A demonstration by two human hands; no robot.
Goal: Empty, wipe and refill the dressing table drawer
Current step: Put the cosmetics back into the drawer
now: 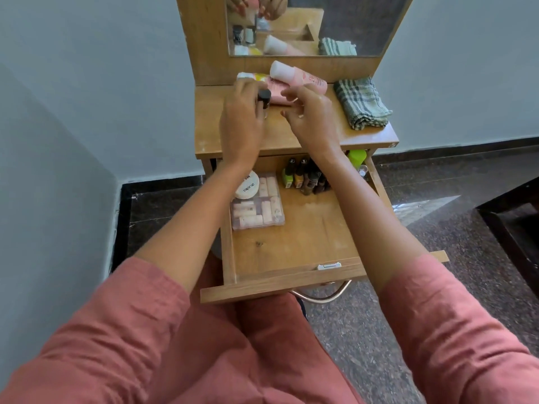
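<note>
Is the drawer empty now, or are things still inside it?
Not empty. The open drawer holds a clear box, a round white tin, small bottles at the back and a green bottle.

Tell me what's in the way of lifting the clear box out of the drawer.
A round white compact rests on the back corner of the clear box; it would have to come off first or ride along. Nothing else visible lies on or over the box.
</note>
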